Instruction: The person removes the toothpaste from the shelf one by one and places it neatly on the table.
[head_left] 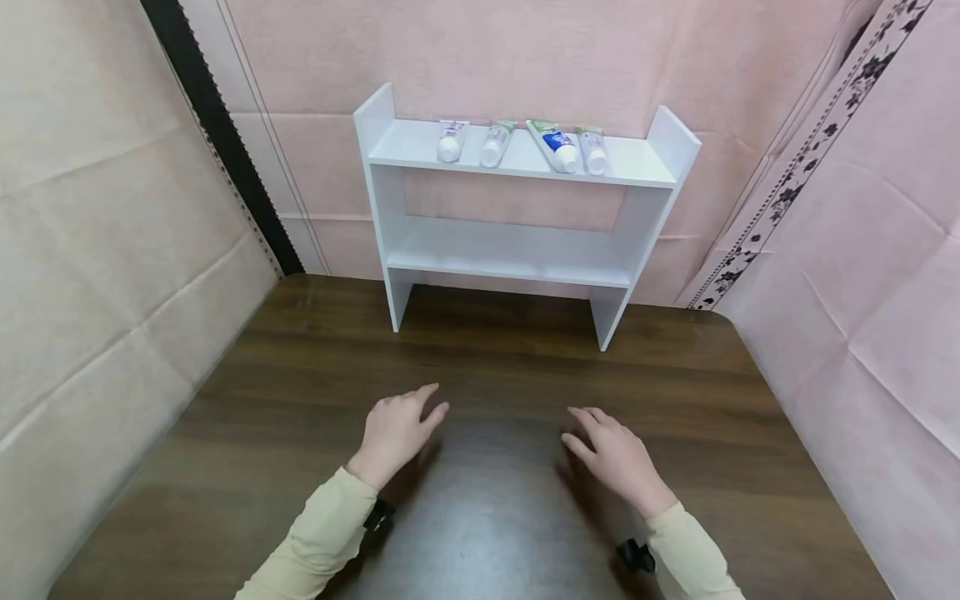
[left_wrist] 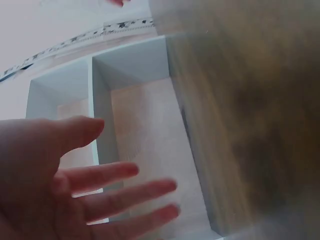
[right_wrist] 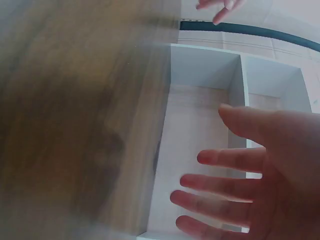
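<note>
My left hand [head_left: 393, 432] hovers over the dark wooden table, left of the middle, with fingers and thumb apart and nothing in it. Across from it my right hand [head_left: 615, 454] holds nothing either; its fingers are spread in the right wrist view. Beyond both hands stands a white two-tier shelf [head_left: 510, 271]. On its upper board lie several capped tubes in a row: a white and purple tube [head_left: 452, 142], a pale tube with a green end [head_left: 497, 144], a blue, white and green tube [head_left: 555, 147], and a whitish tube [head_left: 593, 152] at the right.
The shelf's lower board [head_left: 502, 248] holds no objects. Pale pink cloth [head_left: 525, 58] hangs behind the shelf, and cloth walls close in the left and right sides of the wooden table [head_left: 480, 367]. Each wrist carries a small black strap piece [head_left: 636, 555].
</note>
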